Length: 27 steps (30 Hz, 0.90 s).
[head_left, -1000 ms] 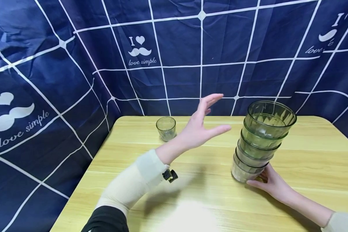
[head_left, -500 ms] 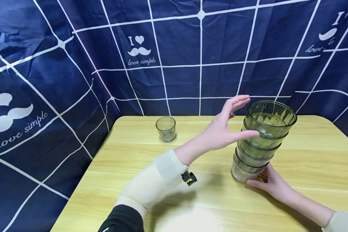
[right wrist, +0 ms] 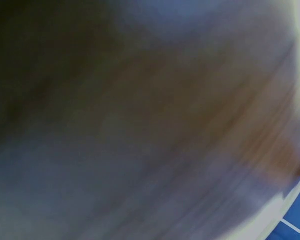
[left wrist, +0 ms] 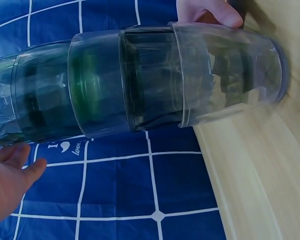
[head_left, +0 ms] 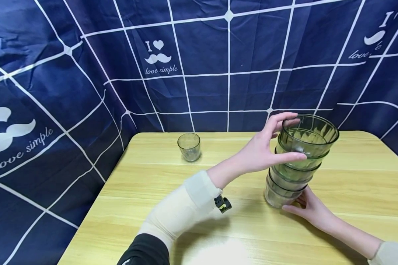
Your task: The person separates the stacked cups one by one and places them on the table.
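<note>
Plainly, from the head view, a stack of cups (head_left: pixel 300 173), see-through and nested, is stood mouth-up on the right part of the bench (head_left: pixel 146 198). Its foot is gripped by the right hand (head_left: pixel 313 211), thumb near, fingers curled behind and partly hidden; so tall a stack is presumably steadied best from below. Its top is framed by the left hand (head_left: pixel 257 151), thumb and fingers spread apart, a broad span being likely suited to the wide rim. A lone cup (head_left: pixel 189 149) is stood upright, well apart, toward the back left. Blue cloth (head_left: pixel 205 48) is hung behind.

From the left wrist view, the stack is seen sideways, base on the bench. The left fingers are shown beside the upper cups; whether they press cannot be told. Only part of each cup is sunk into the next, hence, probably, the height.

From the right wrist view, mostly blur is given; the right-hand grip cannot be judged there.
</note>
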Each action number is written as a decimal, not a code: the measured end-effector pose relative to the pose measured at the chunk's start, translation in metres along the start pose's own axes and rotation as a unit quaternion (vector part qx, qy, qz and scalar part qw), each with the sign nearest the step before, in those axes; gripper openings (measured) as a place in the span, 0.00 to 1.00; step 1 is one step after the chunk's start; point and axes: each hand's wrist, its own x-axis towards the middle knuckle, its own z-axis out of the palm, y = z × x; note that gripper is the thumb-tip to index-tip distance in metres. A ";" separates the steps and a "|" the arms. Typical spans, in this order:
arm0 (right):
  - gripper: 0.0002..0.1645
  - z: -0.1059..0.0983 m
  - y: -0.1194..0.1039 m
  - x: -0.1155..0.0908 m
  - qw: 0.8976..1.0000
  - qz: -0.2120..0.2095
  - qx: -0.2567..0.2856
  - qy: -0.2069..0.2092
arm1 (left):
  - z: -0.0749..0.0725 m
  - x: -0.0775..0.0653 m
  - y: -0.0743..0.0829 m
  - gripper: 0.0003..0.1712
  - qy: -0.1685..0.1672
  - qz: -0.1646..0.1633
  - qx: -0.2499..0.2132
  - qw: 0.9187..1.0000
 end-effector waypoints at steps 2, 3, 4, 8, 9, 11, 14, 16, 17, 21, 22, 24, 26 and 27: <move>0.49 0.000 0.000 0.000 1.000 -0.001 -0.003 0.001 | 0.001 0.000 0.000 0.48 0.001 0.005 0.003 1.000; 0.49 0.000 0.000 0.000 1.000 0.000 -0.006 0.001 | 0.001 0.000 0.000 0.48 0.003 0.009 0.004 1.000; 0.48 0.000 -0.001 0.000 1.000 0.000 -0.010 0.000 | 0.001 0.000 0.000 0.47 0.005 0.012 0.006 1.000; 0.47 0.000 -0.002 0.001 1.000 0.000 -0.016 -0.003 | 0.002 0.000 0.000 0.45 0.012 0.027 0.007 1.000; 0.47 0.000 -0.002 0.001 1.000 0.000 -0.016 -0.003 | 0.002 0.000 0.000 0.45 0.014 0.030 0.006 0.999; 0.47 0.000 -0.002 0.001 1.000 -0.001 -0.014 -0.005 | 0.002 -0.001 0.001 0.45 0.017 0.036 0.007 0.999; 0.47 0.000 -0.003 0.001 1.000 -0.004 -0.013 -0.006 | 0.002 -0.001 0.002 0.46 0.022 0.045 0.015 0.999; 0.48 0.000 -0.003 0.001 1.000 -0.006 -0.012 -0.006 | 0.003 -0.001 0.002 0.46 0.026 0.050 0.019 0.998; 0.48 0.000 -0.003 0.001 1.000 -0.007 -0.013 -0.005 | 0.003 -0.001 0.002 0.46 0.027 0.051 0.020 0.998; 0.47 0.000 -0.003 0.001 1.000 -0.007 -0.014 -0.006 | 0.004 -0.001 0.002 0.47 0.031 0.055 0.021 0.998; 0.46 0.000 -0.003 0.001 1.000 -0.005 -0.013 -0.006 | 0.004 -0.001 0.001 0.48 0.031 0.055 0.022 0.998; 0.46 0.000 -0.003 0.001 1.000 -0.003 -0.012 -0.006 | 0.005 0.000 0.000 0.48 0.032 0.056 0.023 0.998; 0.46 0.000 -0.003 0.001 1.000 -0.001 -0.012 -0.006 | 0.005 0.000 0.000 0.48 0.032 0.056 0.024 0.998; 0.46 0.000 -0.003 0.001 1.000 0.000 -0.012 -0.006 | 0.005 0.000 0.000 0.48 0.031 0.055 0.024 0.998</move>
